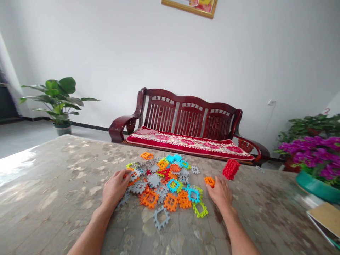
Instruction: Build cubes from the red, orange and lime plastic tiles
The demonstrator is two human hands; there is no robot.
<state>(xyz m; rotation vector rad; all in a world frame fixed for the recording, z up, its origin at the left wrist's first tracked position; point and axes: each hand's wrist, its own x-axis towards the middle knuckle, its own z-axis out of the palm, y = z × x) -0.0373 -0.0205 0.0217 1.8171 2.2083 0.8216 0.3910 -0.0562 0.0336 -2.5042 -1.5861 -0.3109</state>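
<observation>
The room has a white wall (111,53) and a dark red bench (190,118) behind the pile. The pile (154,180) is lots of bumpy plastic pieces, all mixed up on a shiny table (66,202). The left hand (115,187) touches the pile's left edge; I can't tell if it grips anything. The right hand (221,193), right of the pile, pinches an orange piece (209,181). A red stack (231,169) stands farther right of the pile.

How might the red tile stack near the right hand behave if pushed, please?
The red tile stack might shift or come apart, since its ridged side suggests separate layers. Its plastic look suggests light, stiff tiles.
</observation>
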